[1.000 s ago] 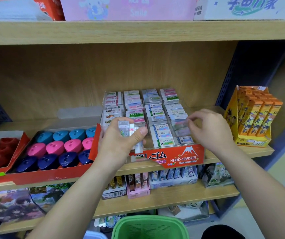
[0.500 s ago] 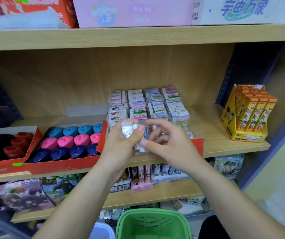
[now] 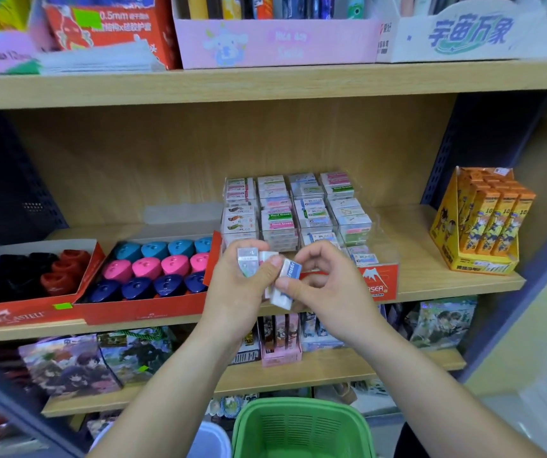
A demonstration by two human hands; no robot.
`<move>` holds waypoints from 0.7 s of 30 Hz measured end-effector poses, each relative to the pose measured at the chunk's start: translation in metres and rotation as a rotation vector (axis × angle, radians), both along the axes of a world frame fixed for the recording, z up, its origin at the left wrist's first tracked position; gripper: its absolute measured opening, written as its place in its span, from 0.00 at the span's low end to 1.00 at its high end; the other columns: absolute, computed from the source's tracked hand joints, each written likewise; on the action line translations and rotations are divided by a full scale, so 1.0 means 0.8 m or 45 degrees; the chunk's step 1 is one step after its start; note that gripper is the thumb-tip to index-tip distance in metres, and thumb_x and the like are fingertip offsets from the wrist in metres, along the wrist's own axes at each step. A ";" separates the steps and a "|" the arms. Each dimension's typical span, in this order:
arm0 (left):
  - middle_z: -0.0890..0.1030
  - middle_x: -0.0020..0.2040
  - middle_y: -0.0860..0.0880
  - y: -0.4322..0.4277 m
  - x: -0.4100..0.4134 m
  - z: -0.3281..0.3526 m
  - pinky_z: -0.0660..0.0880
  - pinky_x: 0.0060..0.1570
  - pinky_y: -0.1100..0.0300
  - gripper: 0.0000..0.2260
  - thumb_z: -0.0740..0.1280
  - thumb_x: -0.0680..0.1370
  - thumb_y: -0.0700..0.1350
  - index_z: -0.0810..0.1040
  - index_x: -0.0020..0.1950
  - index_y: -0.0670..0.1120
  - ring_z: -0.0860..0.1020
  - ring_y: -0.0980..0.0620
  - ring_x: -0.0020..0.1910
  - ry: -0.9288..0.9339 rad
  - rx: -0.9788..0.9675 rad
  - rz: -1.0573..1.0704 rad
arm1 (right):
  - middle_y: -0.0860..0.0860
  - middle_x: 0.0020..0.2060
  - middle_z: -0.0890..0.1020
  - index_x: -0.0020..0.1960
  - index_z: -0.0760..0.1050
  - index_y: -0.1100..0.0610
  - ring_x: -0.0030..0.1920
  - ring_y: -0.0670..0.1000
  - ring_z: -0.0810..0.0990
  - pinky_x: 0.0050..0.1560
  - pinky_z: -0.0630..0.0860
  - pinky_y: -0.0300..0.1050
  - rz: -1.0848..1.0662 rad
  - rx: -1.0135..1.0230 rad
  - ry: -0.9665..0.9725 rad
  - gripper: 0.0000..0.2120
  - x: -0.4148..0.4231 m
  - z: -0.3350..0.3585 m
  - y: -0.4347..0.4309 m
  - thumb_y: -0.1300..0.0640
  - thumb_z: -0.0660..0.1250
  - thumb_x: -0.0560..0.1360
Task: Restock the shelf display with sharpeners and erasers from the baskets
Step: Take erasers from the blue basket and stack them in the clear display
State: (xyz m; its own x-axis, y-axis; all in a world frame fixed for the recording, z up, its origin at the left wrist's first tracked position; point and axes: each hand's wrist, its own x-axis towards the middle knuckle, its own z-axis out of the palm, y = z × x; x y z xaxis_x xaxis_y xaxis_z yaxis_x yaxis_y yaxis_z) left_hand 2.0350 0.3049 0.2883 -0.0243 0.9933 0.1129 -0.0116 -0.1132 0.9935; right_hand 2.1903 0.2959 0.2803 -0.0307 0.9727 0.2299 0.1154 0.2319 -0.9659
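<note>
Left hand point(image 3: 235, 292) grips clear-wrapped erasers point(image 3: 248, 264); just beside it, right hand point(image 3: 328, 289) pinches a white, blue-sleeved eraser point(image 3: 287, 282).

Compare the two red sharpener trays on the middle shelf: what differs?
The left tray holds red and dark sharpeners; the right tray holds teal, pink and navy rows. The left tray is cut by the frame edge; the right tray stands beside the eraser display. Both are red cardboard.
</note>
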 end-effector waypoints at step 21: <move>0.87 0.48 0.52 0.053 -0.081 0.010 0.80 0.40 0.64 0.06 0.69 0.81 0.47 0.78 0.57 0.49 0.85 0.56 0.46 0.170 0.011 0.100 | 0.50 0.40 0.84 0.42 0.78 0.50 0.43 0.50 0.82 0.46 0.73 0.41 -0.376 0.040 -0.603 0.06 0.005 0.045 0.234 0.56 0.74 0.74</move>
State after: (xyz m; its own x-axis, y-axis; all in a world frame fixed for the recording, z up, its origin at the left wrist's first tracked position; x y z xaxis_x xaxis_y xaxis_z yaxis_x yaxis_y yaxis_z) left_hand 1.9703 0.3470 0.2962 -0.0863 0.9879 0.1290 0.1300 -0.1173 0.9846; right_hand 2.1940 0.4831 0.3166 0.1351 0.9486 0.2862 0.5992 0.1518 -0.7861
